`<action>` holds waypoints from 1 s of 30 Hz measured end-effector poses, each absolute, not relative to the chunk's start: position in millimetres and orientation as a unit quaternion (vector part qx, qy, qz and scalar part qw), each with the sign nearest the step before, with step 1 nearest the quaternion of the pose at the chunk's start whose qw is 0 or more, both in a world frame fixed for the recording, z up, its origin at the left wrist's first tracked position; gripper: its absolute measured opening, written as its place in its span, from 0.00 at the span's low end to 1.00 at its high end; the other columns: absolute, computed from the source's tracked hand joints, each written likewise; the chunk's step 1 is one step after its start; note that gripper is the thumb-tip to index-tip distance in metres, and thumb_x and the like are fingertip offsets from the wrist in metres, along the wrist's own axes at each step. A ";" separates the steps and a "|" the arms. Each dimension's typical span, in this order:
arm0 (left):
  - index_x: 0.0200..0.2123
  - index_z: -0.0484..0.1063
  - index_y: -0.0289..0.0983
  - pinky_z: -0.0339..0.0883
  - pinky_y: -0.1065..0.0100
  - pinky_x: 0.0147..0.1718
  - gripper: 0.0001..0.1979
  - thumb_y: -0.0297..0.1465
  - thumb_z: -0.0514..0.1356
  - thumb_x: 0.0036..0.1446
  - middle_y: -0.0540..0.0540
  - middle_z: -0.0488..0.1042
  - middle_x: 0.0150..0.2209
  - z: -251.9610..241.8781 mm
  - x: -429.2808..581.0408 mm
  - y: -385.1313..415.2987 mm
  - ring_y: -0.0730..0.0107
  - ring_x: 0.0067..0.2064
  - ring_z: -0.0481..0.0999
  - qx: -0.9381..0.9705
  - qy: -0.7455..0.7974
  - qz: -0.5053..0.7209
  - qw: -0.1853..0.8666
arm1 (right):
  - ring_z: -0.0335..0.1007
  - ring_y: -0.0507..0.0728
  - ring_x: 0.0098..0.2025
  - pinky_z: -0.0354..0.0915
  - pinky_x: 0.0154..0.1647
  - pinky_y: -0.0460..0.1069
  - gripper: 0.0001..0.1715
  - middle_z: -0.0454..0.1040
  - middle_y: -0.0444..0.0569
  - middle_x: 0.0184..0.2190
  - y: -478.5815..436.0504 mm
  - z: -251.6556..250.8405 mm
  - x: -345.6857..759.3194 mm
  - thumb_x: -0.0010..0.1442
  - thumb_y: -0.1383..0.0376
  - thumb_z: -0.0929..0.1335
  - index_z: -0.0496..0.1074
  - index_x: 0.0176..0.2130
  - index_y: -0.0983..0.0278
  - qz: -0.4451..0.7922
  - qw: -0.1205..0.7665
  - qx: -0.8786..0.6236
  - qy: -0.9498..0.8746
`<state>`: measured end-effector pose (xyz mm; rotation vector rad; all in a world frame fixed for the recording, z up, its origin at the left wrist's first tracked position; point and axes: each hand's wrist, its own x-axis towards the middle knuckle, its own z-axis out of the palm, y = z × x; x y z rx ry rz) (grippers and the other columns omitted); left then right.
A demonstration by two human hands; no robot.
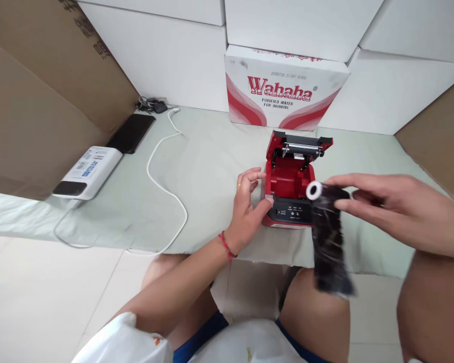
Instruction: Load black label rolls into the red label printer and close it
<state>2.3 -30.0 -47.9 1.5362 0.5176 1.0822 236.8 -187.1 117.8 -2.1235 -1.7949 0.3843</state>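
A small red printer (292, 184) stands on a pale green cloth (208, 166) with its lid tipped open toward the back and its red paper bay showing. My left hand (247, 206) grips the printer's left front corner, thumb on the black control strip. My right hand (386, 204) pinches a white-cored paper roll (315, 190) just above the printer's right front. The roll sits in a black plastic wrapper (330, 247) that hangs down in front of my knee.
A white power bank (89, 171) and a black phone (131, 132) lie at the left, with a white cable (162, 186) looping across the cloth. A Wahaha water carton (283, 91) stands behind the printer among white boxes. Brown cardboard leans at both sides.
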 end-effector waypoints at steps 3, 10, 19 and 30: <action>0.67 0.71 0.46 0.65 0.34 0.78 0.22 0.40 0.61 0.72 0.37 0.73 0.71 -52.8 -1.0 -42.0 0.43 0.80 0.69 0.746 0.120 0.550 0.354 | 0.72 0.58 0.24 0.68 0.29 0.53 0.26 0.82 0.44 0.28 -139.8 104.3 221.3 0.74 0.50 0.69 0.85 0.63 0.54 0.184 0.144 -0.750 -0.619; 0.65 0.73 0.40 0.59 0.42 0.84 0.28 0.43 0.62 0.66 0.38 0.82 0.59 -56.2 -3.8 -65.3 0.47 0.76 0.77 0.800 0.028 0.580 0.152 | 0.88 0.67 0.58 0.77 0.57 0.57 0.26 0.91 0.53 0.58 -100.2 75.2 208.7 0.75 0.62 0.69 0.82 0.67 0.56 0.134 0.060 -0.759 -0.634; 0.64 0.78 0.47 0.68 0.43 0.79 0.26 0.29 0.67 0.64 0.43 0.88 0.54 -61.2 -3.9 -68.7 0.51 0.66 0.87 0.835 0.072 0.530 0.133 | 0.86 0.66 0.43 0.68 0.38 0.54 0.22 0.92 0.54 0.48 -89.2 79.3 208.9 0.72 0.64 0.68 0.85 0.60 0.56 0.092 -0.070 -0.746 -0.656; 0.66 0.79 0.58 0.72 0.54 0.72 0.29 0.23 0.69 0.69 0.53 0.90 0.50 -55.0 -14.0 -67.8 0.62 0.56 0.87 0.839 0.050 0.506 0.193 | 0.88 0.60 0.43 0.79 0.48 0.54 0.18 0.93 0.50 0.46 -119.0 95.9 207.1 0.80 0.56 0.69 0.89 0.50 0.57 0.034 0.320 -0.738 -0.594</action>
